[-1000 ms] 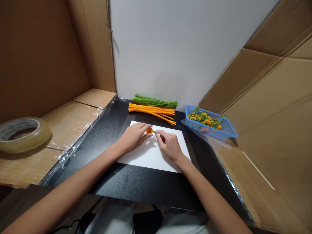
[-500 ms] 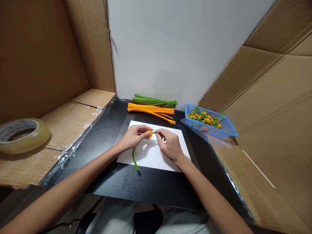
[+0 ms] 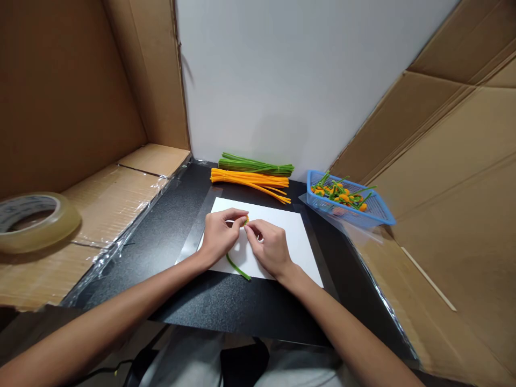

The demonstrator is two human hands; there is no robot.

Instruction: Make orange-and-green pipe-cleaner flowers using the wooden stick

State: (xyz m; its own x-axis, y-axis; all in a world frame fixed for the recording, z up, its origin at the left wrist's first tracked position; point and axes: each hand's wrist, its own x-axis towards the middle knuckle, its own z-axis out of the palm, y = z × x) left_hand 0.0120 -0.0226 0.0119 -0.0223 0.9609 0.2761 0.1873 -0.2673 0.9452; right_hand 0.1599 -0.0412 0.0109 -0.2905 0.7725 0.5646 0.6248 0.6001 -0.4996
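Observation:
My left hand (image 3: 221, 231) is closed in a pinch on a small orange pipe-cleaner flower (image 3: 247, 219), mostly hidden by the fingertips. My right hand (image 3: 269, 244) meets it from the right, thumb and forefinger pinched at the flower's green part. From under my left hand a green pipe cleaner (image 3: 238, 267) hangs down in a curve, its free end pointing toward me. Both hands are over a white sheet of paper (image 3: 300, 252). How the green stem joins the orange part is covered by my fingers.
Behind the paper lie a bundle of green pipe cleaners (image 3: 258, 165) and an orange bundle (image 3: 250, 178). A blue basket (image 3: 379, 214) at right holds several orange-and-green pieces. Clear tape (image 3: 64, 226) sits on cardboard at left; a thin stick (image 3: 429, 279) lies at right.
My right hand has moved left and slightly down, its fingertips now against the flower. The green pipe cleaner's hanging end has swung to the right. The orange part is less visible.

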